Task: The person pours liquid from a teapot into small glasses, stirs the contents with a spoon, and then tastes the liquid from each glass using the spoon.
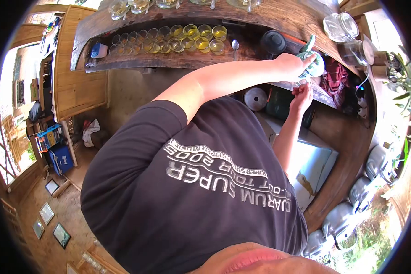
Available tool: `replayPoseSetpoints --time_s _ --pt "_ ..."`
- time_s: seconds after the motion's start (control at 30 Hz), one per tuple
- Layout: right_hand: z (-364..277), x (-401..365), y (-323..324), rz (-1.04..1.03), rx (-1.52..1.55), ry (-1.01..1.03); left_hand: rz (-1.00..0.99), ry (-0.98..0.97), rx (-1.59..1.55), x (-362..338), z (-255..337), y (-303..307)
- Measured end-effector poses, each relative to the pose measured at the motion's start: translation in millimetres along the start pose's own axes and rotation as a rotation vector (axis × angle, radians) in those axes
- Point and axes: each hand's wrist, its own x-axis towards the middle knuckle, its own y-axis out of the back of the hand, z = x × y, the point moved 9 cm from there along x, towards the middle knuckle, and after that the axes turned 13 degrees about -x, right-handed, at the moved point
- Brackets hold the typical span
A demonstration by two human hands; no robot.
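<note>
At the right end of the counter, my left hand (290, 65) is closed on a pale green, rounded vessel (314, 68) with a curved green part sticking up, like a teapot. Just below it, my right hand (301, 95) has its fingers curled around a small clear thing (302, 82) that looks like a glass; most of it is hidden. A black round container (273, 42) stands left of the vessel. Beside the vessel on the right lies a dark red checked cloth (335, 77).
Rows of small glasses (164, 45), several with yellow liquid, stand on the lower shelf near a spoon (235, 44). Glass jars (340, 27) and cups sit on the upper counter (278, 18). A round metal lid (255, 99) is below. Helmet-like dark shapes (340, 219) line the right.
</note>
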Motion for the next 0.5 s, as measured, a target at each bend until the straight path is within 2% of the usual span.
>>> replayPoseSetpoints --time_s 0.1,0.23,0.33,0.4,0.47,0.5 --pt "0 2 -3 -0.029 -0.002 -0.009 0.027 0.024 -0.037 -6 3 5" --pt "-3 -17 -2 -0.079 -0.103 0.029 -0.003 0.000 -0.175 -57 21 13" --pt "11 -53 9 0.058 -0.166 0.019 -0.044 -0.019 -0.258 -121 11 26" --pt "51 -77 19 0.081 -0.159 -0.137 0.052 0.011 -0.429 -167 -21 33" --pt "91 -103 13 -0.012 -0.280 -0.294 0.131 0.099 -0.521 -218 -60 39" --pt "111 -115 -1 -0.185 -0.380 -0.330 0.160 0.160 -0.498 -245 -78 38"
